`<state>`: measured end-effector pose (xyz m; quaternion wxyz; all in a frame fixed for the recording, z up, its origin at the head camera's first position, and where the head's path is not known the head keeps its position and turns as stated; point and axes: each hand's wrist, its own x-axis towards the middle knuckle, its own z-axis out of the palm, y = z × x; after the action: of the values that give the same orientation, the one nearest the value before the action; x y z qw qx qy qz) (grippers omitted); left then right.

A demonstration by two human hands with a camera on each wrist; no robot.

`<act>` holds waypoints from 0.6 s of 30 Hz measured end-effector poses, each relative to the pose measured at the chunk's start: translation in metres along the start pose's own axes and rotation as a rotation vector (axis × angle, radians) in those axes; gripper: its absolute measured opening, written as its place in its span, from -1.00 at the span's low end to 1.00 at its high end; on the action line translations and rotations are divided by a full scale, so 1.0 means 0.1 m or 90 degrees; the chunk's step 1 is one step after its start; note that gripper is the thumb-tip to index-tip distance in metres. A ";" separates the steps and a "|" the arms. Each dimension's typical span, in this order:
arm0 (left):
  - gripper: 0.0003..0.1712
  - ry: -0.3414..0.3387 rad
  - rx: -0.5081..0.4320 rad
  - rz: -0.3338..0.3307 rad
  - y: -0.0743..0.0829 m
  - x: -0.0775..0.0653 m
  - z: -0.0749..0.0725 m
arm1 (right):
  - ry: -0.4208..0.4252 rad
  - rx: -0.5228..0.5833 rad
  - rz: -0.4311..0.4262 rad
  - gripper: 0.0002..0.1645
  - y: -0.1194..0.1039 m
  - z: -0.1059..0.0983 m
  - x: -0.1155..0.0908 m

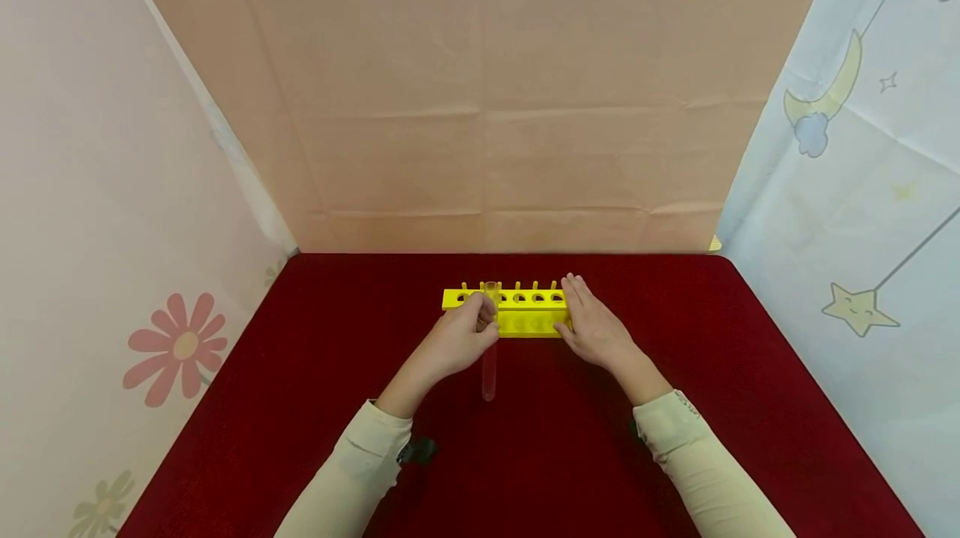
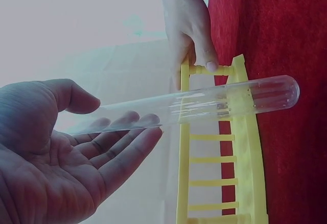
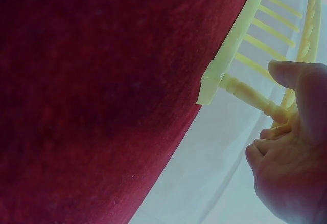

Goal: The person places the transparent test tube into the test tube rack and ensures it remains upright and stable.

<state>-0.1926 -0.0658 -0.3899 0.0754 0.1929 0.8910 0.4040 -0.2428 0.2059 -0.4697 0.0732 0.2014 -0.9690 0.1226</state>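
Note:
In the head view my left hand (image 1: 461, 334) pinches a clear glass test tube (image 1: 489, 375) between thumb and fingers. The tube is upright in front of a yellow test tube rack (image 1: 531, 323), its rounded end down and below the rack's front edge. The left wrist view has the tube (image 2: 204, 104) crossing in front of the rack (image 2: 183, 178), outside its holes. At the rack's right end, my right hand (image 1: 596, 325) grips it, thumb at the front and fingers along the side. The right wrist view shows that hand (image 3: 296, 157) round the rack's end post (image 3: 250, 97).
A dark red cloth (image 1: 570, 455) covers the table. The rack has a row of round holes and several upright pegs along its back. Behind stands a tan paper backdrop (image 1: 480, 104), with patterned sheets (image 1: 187, 188) at both sides.

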 end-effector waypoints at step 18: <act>-0.70 -0.002 -0.012 -0.001 0.03 0.05 0.03 | 0.004 -0.002 -0.006 -0.04 0.00 -0.01 -0.01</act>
<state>-0.1956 -0.0599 -0.3900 0.0789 0.1923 0.8872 0.4120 -0.2422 0.2067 -0.4688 0.0773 0.2052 -0.9681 0.1212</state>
